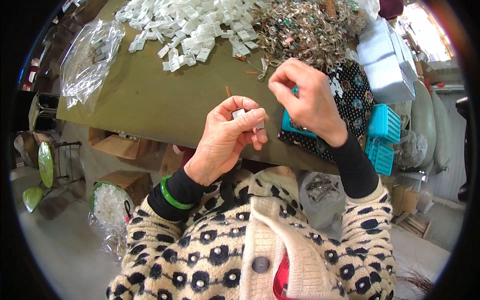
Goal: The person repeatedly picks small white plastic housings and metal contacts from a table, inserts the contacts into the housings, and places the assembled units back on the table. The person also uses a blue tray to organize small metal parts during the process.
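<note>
Pinched between thumb and fingers of the left hand: a small white plastic piece, held above the near edge of the table. Bent, with tips close together, in the right hand; impossible to tell whether holding anything. Just below, toward the near right corner, a teal basket. Toward the far edge, a heap of white plastic pieces. Possible trouble: dropping past the near edge from a loosened pinch, or tipping from a wrist bump.

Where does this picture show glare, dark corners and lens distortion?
Head view: the bright opening at upper right is washed out, and the clear bag carries glints; head view: black fills the corners, and the front edge of the table bows slightly.
</note>
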